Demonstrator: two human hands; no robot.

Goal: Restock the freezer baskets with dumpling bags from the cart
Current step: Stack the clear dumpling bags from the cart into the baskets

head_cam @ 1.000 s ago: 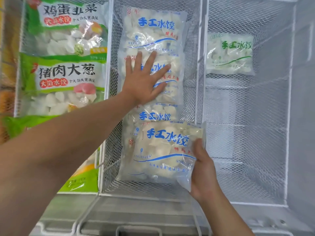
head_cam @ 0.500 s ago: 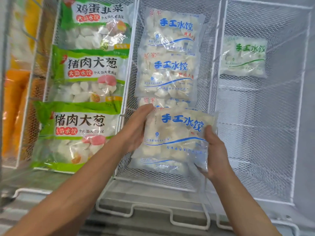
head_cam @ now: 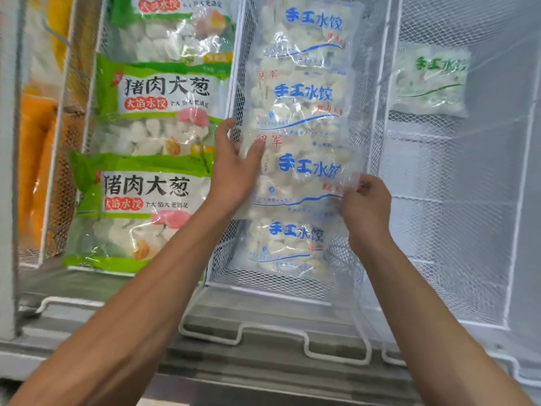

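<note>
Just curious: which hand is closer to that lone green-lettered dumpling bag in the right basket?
Right. The right hand is below-left of the green-lettered dumpling bag; the left hand is farther left, across the middle basket.

The dumpling bag (head_cam: 295, 177) in the middle of the frame is thin, clear plastic, shiny and crinkly, with blue print on it, and the bags above and below it look just the same. The middle basket (head_cam: 367, 118) is white wire mesh that looks like painted metal, bumpy and not shiny, and so is the right basket (head_cam: 456, 230). On the left of the frame, the green bags (head_cam: 152, 200) are glossy plastic with bright spots of light, and the freezer ledge (head_cam: 263, 358) along the bottom is smooth, dull grey.
</note>
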